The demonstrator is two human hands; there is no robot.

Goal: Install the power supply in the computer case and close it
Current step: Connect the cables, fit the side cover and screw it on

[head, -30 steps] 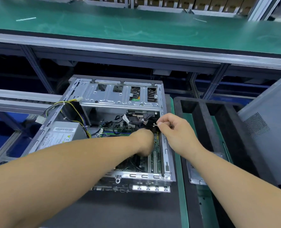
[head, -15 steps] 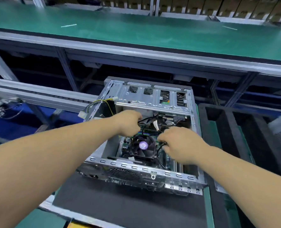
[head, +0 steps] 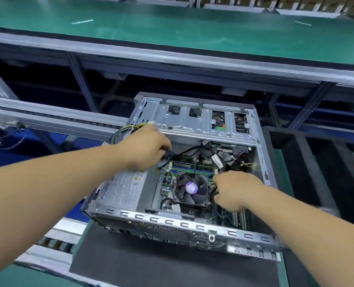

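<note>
Reaching into one open computer case (head: 192,222) lying on its side, two bare hands work apart. The left hand (head: 146,149) pinches a black cable (head: 167,157) above the one power supply (head: 123,188), which sits inside the case's left end, label up. The right hand (head: 233,190) curls around another black cable (head: 213,196) beside the single cooler fan (head: 190,188). Risk, as a judgement: a loose lead could drop into the fan blades, or a tug could strain a motherboard (head: 192,167) connector. No side panel is fitted.

Bare shiny metal computer case (head: 192,123); matt black foam mat (head: 151,264).
</note>
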